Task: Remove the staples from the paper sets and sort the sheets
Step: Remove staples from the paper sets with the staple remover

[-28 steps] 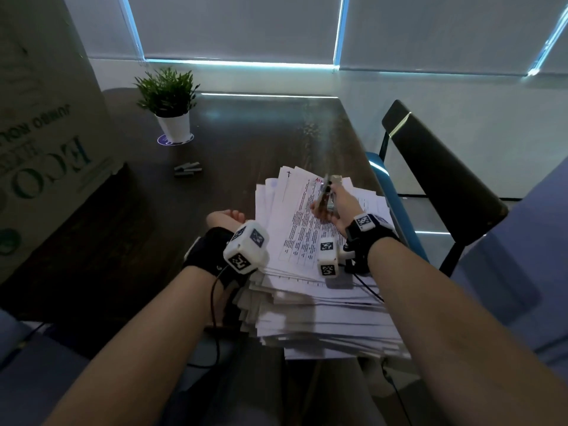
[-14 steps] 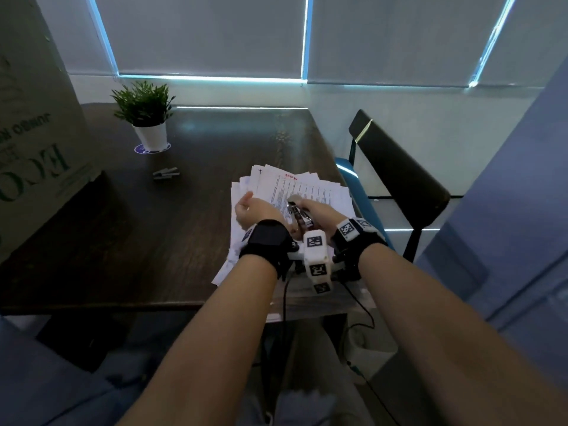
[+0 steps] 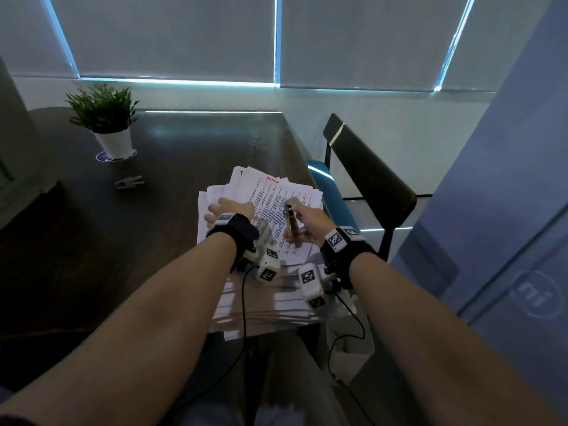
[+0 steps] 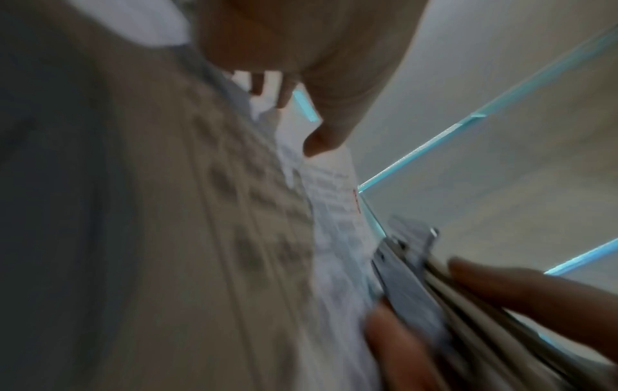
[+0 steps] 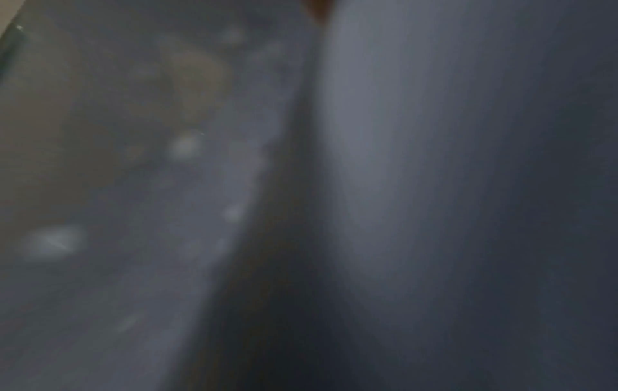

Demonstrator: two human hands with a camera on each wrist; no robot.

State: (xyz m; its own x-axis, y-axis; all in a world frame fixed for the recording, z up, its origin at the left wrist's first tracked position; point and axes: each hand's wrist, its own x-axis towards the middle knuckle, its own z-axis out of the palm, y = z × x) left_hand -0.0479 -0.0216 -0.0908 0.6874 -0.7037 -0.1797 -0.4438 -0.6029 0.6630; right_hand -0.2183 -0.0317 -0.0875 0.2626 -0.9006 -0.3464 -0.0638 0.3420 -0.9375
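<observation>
- Paper stack [image 3: 264, 305]: a thick, untidy pile of white sheets sits at the near right corner of the dark bench [image 3: 172, 167], its lower layers overhanging the near edge.
- Top sheet [image 3: 276, 195]: printed text with a red handwritten word near its far edge; it lies fanned slightly askew over the sheets beneath.
- Left hand [image 3: 229, 209]: palm down on the left part of the stack, fingers extended and pressing flat on the paper — released, grasping nothing. The left wrist view shows the same hand [image 4: 301, 47] above the sheets, fingertips touching paper.
- Right hand [image 3: 309, 224]: clenched around a metal staple remover [image 3: 290, 215], the tool held roughly upright above the top sheet, its tip pointing away from the person. In the left wrist view the tool [image 4: 408, 267] is gripped between thumb and fingers, its metal nose just beside the printed sheet; contact with the paper cannot be confirmed.
- Right wrist view: dark and blurred — nothing identifiable.
- Both wrists carry black straps with white marker cubes and trailing cables.
- Potted plant [image 3: 106, 118]: green, in a white pot, at the far left of the bench, well apart from the stack.
- Small grey objects [image 3: 130, 182]: lying on the bench near the plant; too small to identify.
- Chair [image 3: 365, 179]: black back, blue seat, just beside the bench's right edge.
</observation>
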